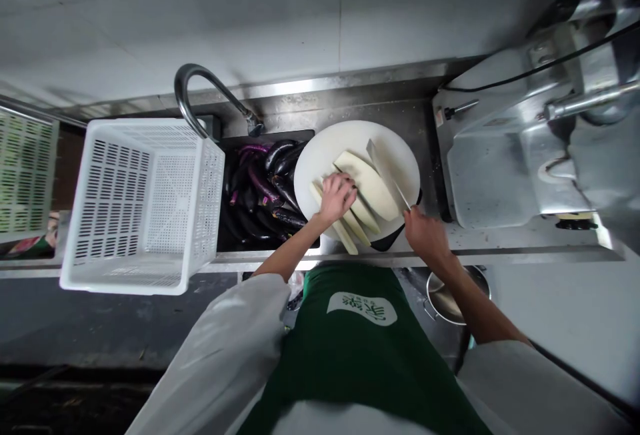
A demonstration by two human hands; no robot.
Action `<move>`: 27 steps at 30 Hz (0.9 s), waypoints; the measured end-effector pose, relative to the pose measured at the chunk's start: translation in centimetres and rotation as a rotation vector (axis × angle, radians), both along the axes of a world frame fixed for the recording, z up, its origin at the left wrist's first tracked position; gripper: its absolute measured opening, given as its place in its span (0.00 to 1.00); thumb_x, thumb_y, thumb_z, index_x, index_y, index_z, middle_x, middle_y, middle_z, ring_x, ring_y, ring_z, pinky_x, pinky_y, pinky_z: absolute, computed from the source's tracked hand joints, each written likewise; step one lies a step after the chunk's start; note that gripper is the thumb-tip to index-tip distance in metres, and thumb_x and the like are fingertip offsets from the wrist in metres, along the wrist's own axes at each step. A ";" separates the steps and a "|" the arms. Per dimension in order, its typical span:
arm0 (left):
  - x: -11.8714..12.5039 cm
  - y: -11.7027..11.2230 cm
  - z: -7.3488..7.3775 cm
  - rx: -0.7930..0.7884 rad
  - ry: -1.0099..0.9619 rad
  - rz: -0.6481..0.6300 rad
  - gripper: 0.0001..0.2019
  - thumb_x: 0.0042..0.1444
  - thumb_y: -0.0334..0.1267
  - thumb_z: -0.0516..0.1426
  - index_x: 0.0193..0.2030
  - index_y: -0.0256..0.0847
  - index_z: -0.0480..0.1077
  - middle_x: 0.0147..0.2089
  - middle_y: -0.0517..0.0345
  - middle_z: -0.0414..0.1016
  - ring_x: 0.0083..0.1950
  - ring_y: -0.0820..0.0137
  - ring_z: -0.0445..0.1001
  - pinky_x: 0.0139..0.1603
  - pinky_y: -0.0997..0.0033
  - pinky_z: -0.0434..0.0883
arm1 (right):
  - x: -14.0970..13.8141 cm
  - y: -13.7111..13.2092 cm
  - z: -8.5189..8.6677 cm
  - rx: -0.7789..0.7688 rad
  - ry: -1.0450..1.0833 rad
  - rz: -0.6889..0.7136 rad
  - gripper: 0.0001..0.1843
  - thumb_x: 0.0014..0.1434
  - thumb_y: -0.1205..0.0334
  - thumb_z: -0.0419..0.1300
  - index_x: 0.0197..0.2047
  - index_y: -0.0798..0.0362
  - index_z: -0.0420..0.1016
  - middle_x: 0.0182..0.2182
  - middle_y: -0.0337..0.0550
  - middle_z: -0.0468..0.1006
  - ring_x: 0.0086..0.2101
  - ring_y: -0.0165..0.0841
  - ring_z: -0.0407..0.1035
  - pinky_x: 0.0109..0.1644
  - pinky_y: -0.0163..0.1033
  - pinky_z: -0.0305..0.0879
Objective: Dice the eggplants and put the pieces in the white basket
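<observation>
A round white cutting board (320, 145) carries several long, pale, peeled vegetable slices, their kind unclear. My left hand (338, 197) presses down on the slices with its fingers curled over them. To its right lies a wide pale vegetable slab (367, 183), flat on the board. My right hand (427, 235) grips the handle of a kitchen knife (387, 171), whose broad blade runs along the right side of the slab. The narrower pale strips (345, 235) lie slanted toward the counter's front edge, partly under my left hand.
Left of the board, a sink basin holds many dark purple eggplants (263, 185). A white plastic basket (197, 221) stands beside them, under a curved faucet (183, 85). At the right is a metal slicing machine (493, 178). Below the counter edge sits a metal pot (445, 298).
</observation>
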State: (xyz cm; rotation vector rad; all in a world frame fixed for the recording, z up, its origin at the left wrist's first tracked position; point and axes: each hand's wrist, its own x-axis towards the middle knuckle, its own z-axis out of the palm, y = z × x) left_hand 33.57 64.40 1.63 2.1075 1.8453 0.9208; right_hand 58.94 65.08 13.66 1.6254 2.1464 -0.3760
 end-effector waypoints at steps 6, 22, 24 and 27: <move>3.2 3.7 -0.2 -0.149 0.203 -0.010 0.23 0.68 0.53 0.56 0.61 0.41 0.72 0.66 0.41 0.68 0.68 0.45 0.61 0.66 0.42 0.63 | -1.3 2.3 0.2 -0.044 -0.041 0.211 0.17 0.73 0.68 0.43 0.58 0.60 0.67 0.40 0.60 0.83 0.43 0.45 0.81 0.45 0.41 0.70; 3.0 3.2 0.4 -0.273 0.328 0.001 0.27 0.69 0.57 0.52 0.70 0.48 0.68 0.72 0.50 0.64 0.72 0.50 0.60 0.73 0.47 0.57 | -6.8 7.4 0.9 -0.078 0.028 0.288 0.19 0.71 0.72 0.44 0.57 0.64 0.70 0.44 0.65 0.82 0.49 0.45 0.79 0.51 0.40 0.70; 3.0 3.1 0.4 -0.284 0.321 0.007 0.28 0.69 0.57 0.52 0.70 0.49 0.67 0.72 0.50 0.64 0.72 0.50 0.60 0.73 0.46 0.56 | -6.7 7.4 1.4 -0.114 0.030 0.270 0.19 0.70 0.73 0.44 0.56 0.63 0.71 0.45 0.65 0.82 0.50 0.45 0.78 0.52 0.42 0.69; 3.0 3.0 0.5 -0.296 0.319 0.016 0.28 0.69 0.56 0.53 0.70 0.48 0.67 0.73 0.48 0.63 0.72 0.49 0.59 0.74 0.44 0.56 | -4.5 6.4 2.1 -0.162 -0.005 0.255 0.19 0.69 0.74 0.43 0.54 0.61 0.71 0.45 0.64 0.81 0.49 0.47 0.79 0.51 0.43 0.69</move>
